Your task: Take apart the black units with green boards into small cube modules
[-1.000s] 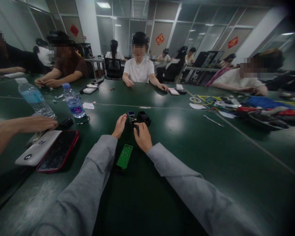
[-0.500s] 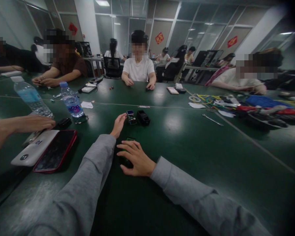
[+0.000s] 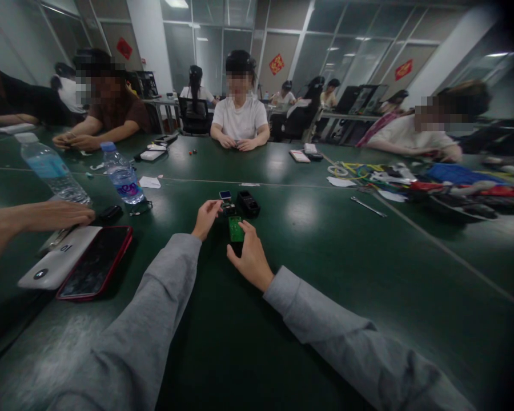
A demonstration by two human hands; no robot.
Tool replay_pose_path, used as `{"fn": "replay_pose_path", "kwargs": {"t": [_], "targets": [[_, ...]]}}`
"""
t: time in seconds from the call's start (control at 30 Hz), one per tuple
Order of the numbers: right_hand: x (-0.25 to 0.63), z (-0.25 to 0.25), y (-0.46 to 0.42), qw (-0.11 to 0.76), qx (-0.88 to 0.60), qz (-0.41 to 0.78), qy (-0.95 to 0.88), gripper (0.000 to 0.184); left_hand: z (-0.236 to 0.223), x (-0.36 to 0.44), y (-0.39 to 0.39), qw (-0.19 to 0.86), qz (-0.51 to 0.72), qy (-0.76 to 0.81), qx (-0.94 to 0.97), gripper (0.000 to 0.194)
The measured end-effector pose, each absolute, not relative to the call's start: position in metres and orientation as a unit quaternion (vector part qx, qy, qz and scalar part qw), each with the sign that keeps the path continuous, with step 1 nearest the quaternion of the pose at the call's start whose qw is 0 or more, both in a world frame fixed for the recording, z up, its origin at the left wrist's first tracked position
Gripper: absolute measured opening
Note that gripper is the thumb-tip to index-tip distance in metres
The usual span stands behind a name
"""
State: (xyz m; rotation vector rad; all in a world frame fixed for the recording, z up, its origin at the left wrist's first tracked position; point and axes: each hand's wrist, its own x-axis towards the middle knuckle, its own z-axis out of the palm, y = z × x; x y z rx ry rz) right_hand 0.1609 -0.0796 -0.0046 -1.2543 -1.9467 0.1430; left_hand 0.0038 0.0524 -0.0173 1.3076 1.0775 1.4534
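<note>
A green circuit board (image 3: pixel 235 228) lies between the thumb and fingers of my right hand (image 3: pixel 252 257), which grips it from the near right side. Just past it stands a small module with a little screen (image 3: pixel 225 196). My left hand (image 3: pixel 206 218) is at that module's left edge, fingers out and partly apart; whether the fingertips touch it is unclear. Right of the module lies a black plastic housing (image 3: pixel 248 204), touched by neither hand. My right palm and fingers cover the lower part of the board.
On the left are two water bottles (image 3: pixel 123 177), a phone in a red case (image 3: pixel 95 262), a white device (image 3: pixel 60 257) and another person's hand (image 3: pixel 64 215). A wrench (image 3: pixel 368 207) and a heap of cables (image 3: pixel 381 174) lie right. Several people sit around the green table (image 3: pixel 346 257).
My right hand came back to the circuit board and carried it forward, beside the screen module. My left hand has barely moved. The person opposite has brought both hands together.
</note>
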Motion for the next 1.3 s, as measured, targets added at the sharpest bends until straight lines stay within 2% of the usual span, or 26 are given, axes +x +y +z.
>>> {"fn": "replay_pose_path", "kwargs": {"t": [0.2,0.33,0.57,0.67,0.8,0.93,1.07,1.17,1.3], "targets": [[0.166,-0.008,-0.072,0.415,-0.545,0.122,-0.718,0.07,-0.01,0.009,0.041,0.461,0.5,0.418,0.602,0.04],[0.171,-0.011,-0.065,0.409,-0.562,0.185,-0.695,0.064,-0.01,0.01,0.038,0.477,0.479,0.414,0.609,0.041],[0.171,-0.014,-0.065,0.387,-0.513,0.063,-0.764,0.068,-0.019,0.003,0.039,0.433,0.439,0.43,0.659,0.05],[0.171,-0.015,-0.066,0.385,-0.513,0.052,-0.766,0.068,-0.021,0.003,0.039,0.438,0.425,0.431,0.665,0.053],[0.17,-0.015,-0.065,0.436,-0.496,0.093,-0.746,0.057,-0.017,0.005,0.035,0.448,0.436,0.43,0.652,0.052],[0.17,-0.022,-0.06,0.495,-0.493,0.16,-0.697,0.053,-0.014,0.005,0.028,0.439,0.448,0.425,0.653,0.046],[0.171,-0.028,-0.055,0.492,-0.506,0.185,-0.684,0.051,-0.012,0.004,0.022,0.443,0.468,0.419,0.64,0.042],[0.172,-0.023,-0.055,0.505,-0.506,0.173,-0.678,0.05,-0.01,0.009,0.018,0.476,0.481,0.403,0.616,0.045],[0.178,-0.01,-0.055,0.53,-0.519,0.083,-0.665,0.052,-0.009,0.028,0.008,0.589,0.533,0.384,0.471,0.058]]}}
